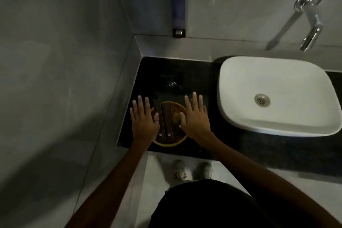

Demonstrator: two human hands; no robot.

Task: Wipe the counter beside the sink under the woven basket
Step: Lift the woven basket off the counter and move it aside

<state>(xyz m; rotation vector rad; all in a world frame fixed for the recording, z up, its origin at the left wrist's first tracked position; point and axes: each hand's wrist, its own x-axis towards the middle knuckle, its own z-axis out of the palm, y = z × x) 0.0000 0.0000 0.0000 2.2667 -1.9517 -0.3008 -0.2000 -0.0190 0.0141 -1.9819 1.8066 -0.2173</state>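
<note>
Head view, starting at the bottom of the frame: dark clothing and a pair of pale shoes [192, 171] on the light floor, and from there both bare forearms run upward to the middle of the picture. The left hand [143, 119] and the right hand [196, 116] flank the woven basket [169, 124], one on each side, fingers spread wide and pointing toward the top of the frame; neither is closed on anything, and whether the palms touch the rim or only hover beside it I cannot tell. The basket lies directly between the two hands, equally near to both, so a lift from both sides looks like the natural next step. It is round, so it has no long axis of its own, but the dark slim packets [167, 122] lying in it run from lower to upper frame, parallel to the fingers. It sits on the black counter [231, 144], left of centre, with the white sink [277, 96] well apart to its right. No cloth shows anywhere, so the wiping itself is not yet begun. Just beyond the basket, higher in the frame, a dark glossy object [173, 85] stands on the counter, too dim to name. Farther up, a soap dispenser [178, 11] hangs on the grey wall, and a chrome tap [311, 18] juts out at the upper right.
</note>
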